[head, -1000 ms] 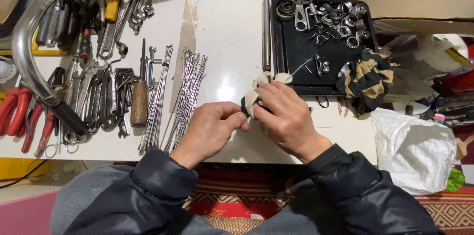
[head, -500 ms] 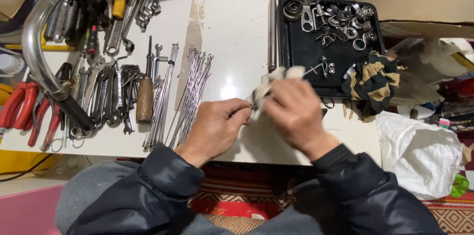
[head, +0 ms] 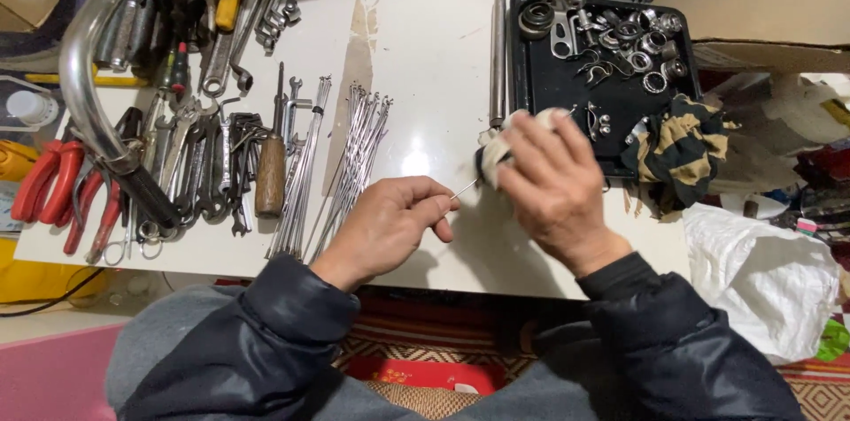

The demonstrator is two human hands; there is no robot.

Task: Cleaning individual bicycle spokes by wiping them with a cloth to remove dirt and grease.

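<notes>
My left hand (head: 390, 222) pinches one end of a thin metal spoke (head: 463, 189) between thumb and fingertips, above the white table (head: 425, 58). My right hand (head: 553, 186) is closed around a dirty white rag (head: 496, 151) that wraps the same spoke further along. The two hands are a short gap apart, with bare spoke showing between them. Most of the spoke is hidden inside the rag and under my right hand.
Two bundles of spokes (head: 350, 164) lie left of my hands, beside a wooden-handled screwdriver (head: 270, 169), several wrenches (head: 199, 164) and red pliers (head: 49, 186). A chrome handlebar (head: 88, 93) curves at far left. A black tray (head: 553, 89) holds small bearings and a striped cloth (head: 677, 146); a steel rod (head: 498, 58) lies beside it.
My right hand has slid the rag along the spoke, away from my left hand and toward the tray. A bare stretch of spoke now shows between the hands.
</notes>
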